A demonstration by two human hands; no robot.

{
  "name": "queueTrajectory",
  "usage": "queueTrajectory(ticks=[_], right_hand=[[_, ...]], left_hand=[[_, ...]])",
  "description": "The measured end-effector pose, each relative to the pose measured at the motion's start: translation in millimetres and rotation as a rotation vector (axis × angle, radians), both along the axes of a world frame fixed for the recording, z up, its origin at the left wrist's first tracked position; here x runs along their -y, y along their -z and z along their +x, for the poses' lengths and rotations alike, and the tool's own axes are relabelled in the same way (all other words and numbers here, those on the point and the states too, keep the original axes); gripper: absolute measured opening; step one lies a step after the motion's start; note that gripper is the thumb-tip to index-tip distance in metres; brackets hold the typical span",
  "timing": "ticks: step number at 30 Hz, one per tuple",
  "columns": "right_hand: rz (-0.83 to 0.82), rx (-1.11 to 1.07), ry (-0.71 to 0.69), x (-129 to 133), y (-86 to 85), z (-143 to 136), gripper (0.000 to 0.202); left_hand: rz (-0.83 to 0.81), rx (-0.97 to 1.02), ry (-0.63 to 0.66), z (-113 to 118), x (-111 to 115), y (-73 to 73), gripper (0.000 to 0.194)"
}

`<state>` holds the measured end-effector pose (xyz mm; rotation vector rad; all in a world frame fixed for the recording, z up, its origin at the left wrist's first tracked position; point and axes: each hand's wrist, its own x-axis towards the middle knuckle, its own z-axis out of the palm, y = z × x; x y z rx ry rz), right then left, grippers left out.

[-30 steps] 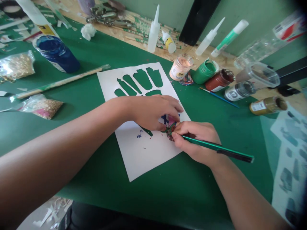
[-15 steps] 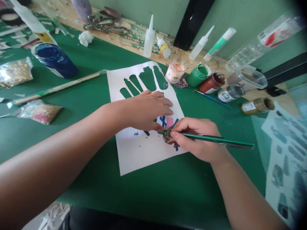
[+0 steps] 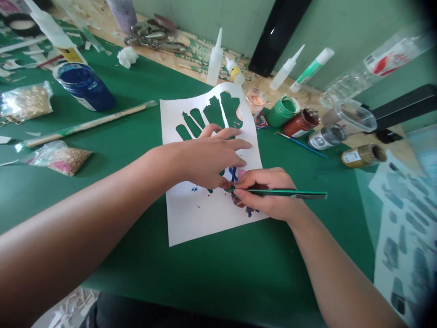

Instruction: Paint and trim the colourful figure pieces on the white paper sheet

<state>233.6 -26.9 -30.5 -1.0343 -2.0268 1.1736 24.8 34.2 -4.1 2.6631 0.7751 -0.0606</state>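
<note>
A white sheet of paper (image 3: 191,221) with several cut-out shapes lies on the green table surface. My left hand (image 3: 218,152) rests on it, fingers spread and flat, the thumb beside a small painted figure (image 3: 239,200) in brown, green and blue. Close to that thumb, my right hand (image 3: 264,191) pinches a slim green pen-shaped tool (image 3: 287,193) with a clip at its back end. The tool's front end meets the figure; its very tip is hidden by my fingers. Blue painted strips (image 3: 233,174) and a partly covered pink patch show above the figure.
Open paint jars, among them green (image 3: 282,111), brown (image 3: 302,122) and grey (image 3: 327,135), stand at the back right beside a thin blue brush (image 3: 302,145). A blue paint jar (image 3: 88,93), a long stick (image 3: 92,124) and bags of beads (image 3: 66,159) are at left.
My right hand has shifted slightly left with the green tool, whose back end has swung to lie more level. The paper's top right edge has lifted and curls near the peach jar.
</note>
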Motion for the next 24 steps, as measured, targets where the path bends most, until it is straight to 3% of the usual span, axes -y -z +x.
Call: queueTrajectory(ticks=[16, 24], right_hand=[[0.283, 0.127, -0.042, 1.4, 0.5, -5.1, 0.011], [0.297, 0.145, -0.073, 1.6, -0.8, -4.0, 0.015]], left_hand=[[-0.135, -0.126, 0.068, 0.2, -2.8, 3.2, 0.072], [-0.16, -0.134, 0.076, 0.5, -3.5, 1.2, 0.073]])
